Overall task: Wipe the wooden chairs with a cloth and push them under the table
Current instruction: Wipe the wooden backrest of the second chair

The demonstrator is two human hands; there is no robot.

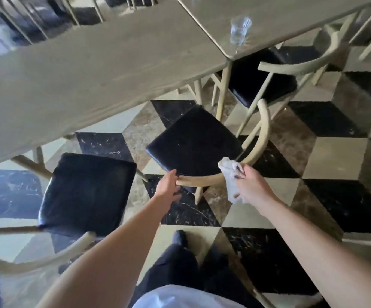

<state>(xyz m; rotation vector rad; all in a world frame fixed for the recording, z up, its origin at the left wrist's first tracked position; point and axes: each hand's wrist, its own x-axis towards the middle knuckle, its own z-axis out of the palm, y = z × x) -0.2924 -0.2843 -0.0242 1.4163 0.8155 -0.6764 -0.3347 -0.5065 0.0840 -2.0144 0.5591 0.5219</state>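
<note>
A pale wooden chair with a black seat (195, 141) stands pulled out from the long wooden table (86, 78). Its curved backrest rail (262, 138) arcs from the left end near me round to the right. My left hand (169, 185) rests at the rail's left end, fingers loosely around it. My right hand (249, 185) holds a whitish cloth (230, 172) pressed against the rail. A second chair with a black seat (86, 192) stands to the left, its seat partly under the table edge.
A third chair (266, 83) is tucked under the adjoining table (280, 18) at the right, where a clear glass (240, 30) stands near the corner. More chairs line the far side. The floor is black, white and brown checkered marble (331, 156). My legs are below.
</note>
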